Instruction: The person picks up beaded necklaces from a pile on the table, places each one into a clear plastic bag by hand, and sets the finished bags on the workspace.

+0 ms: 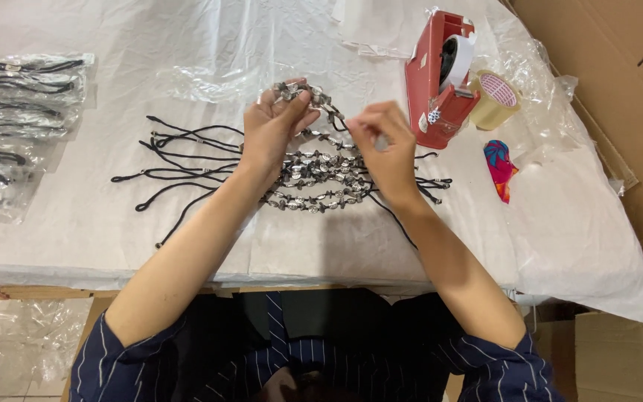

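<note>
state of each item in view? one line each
left hand: shut on bead strand
right hand: pinching the strand's cord
bead strand: lifted off the pile
bead pile: flat on table, cords spread
tape dispenser: upright, roll loaded
tape roll: loose, leaning on dispenser
bagged cords: packed, stacked at left

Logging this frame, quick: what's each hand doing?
Left hand: closed, holding a beaded cord.
Right hand: pinching the same cord.

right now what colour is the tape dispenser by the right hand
Red tape dispenser, clearest in the head view.
</note>
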